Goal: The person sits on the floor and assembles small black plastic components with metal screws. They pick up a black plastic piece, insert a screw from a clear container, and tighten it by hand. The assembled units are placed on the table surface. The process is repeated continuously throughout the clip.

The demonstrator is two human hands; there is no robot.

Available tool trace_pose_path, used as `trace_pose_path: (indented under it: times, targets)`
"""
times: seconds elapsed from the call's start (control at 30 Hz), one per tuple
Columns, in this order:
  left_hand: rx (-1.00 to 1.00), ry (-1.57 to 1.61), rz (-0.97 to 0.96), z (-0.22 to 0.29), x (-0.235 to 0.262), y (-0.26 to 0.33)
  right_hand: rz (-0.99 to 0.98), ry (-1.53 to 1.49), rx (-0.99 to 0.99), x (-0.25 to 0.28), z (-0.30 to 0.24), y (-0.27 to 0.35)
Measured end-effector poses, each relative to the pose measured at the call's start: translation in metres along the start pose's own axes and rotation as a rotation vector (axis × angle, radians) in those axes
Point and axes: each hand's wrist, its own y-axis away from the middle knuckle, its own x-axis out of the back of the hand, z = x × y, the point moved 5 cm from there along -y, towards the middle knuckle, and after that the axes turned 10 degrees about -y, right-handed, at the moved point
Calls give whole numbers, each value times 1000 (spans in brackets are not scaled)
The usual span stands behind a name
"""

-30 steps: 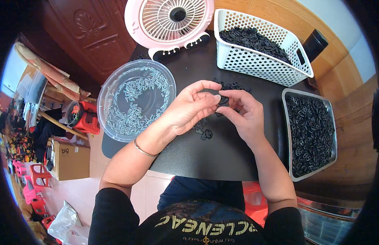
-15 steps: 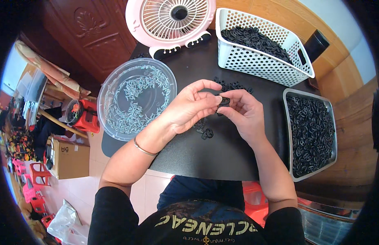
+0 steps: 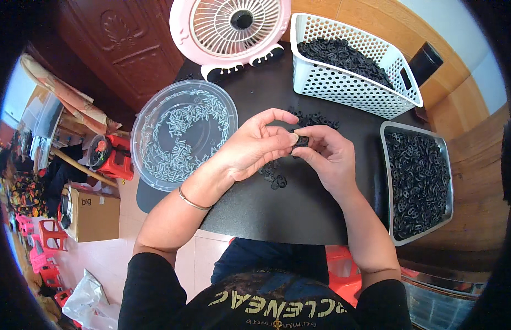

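Observation:
Above the middle of the dark table, my two hands meet at a small black plastic piece (image 3: 301, 141) that looks like a buckle. My right hand (image 3: 333, 159) pinches it between thumb and fingers. The thumb and fingertips of my left hand (image 3: 258, 144) press together at its left end; whatever they hold is too small to name. Several similar black pieces (image 3: 277, 180) lie on the table below my hands, and more loose ones (image 3: 321, 119) lie just beyond them. To the left stands a round clear tub (image 3: 139, 137) with many small silvery metal pins or screws inside.
A white perforated basket (image 3: 343, 98) of black pieces stands at the back right. Along the right edge is a metal tray (image 3: 389, 187) full of similar pieces. A pink fan (image 3: 185, 41) stands at the back, and a black cylinder (image 3: 426, 63) behind the basket.
The black piece has tilted slightly between my fingers, and my right fingers have closed in around it. My arms have hardly moved.

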Motion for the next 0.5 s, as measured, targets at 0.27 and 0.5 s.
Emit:
trace_pose_path:
  times: [0.27,0.5]
  targets:
    - [-5,-9,-41,-4,-1,-1,-1,31,-41,2,1,0]
    - [1,33,-4,-3,1,-1,-4,-15,-24,1,-1,-2]
